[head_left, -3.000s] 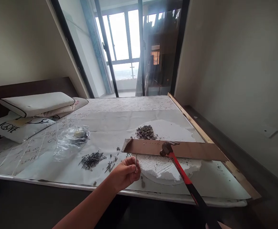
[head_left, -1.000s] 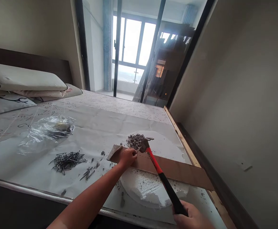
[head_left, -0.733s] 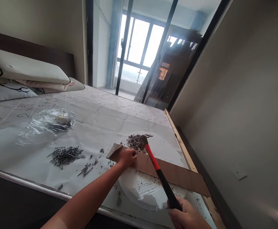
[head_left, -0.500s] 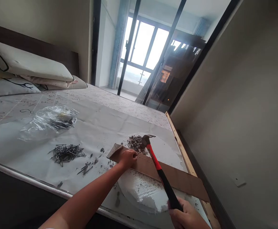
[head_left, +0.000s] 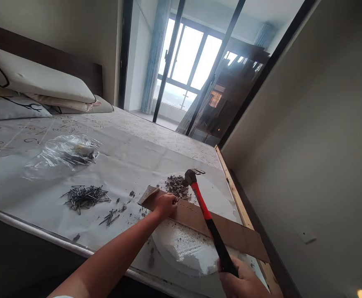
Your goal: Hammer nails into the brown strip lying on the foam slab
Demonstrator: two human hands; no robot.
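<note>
Person's right hand (head_left: 244, 281) is clamped round the black grip end of the red-and-black-handled steel claw hammer (head_left: 210, 223), at the frame's 5 o'clock. Hammer's long axis runs 5 to 11 o'clock, head up at 11, raised over the grey rubble pile (head_left: 175, 186), claw pointing to 3 o'clock. Likely head-heavy, stiff, grip not slippery; best held low on the black end. The left hand (head_left: 166, 205) has its fingers narrow, pinched down on the thin brown rectangular board (head_left: 233, 234); maybe on a nail, too small to tell. Board lies across the white round foam slab (head_left: 184, 250). Loose dark nails (head_left: 83, 196) lie at 9 o'clock of the left hand.
</note>
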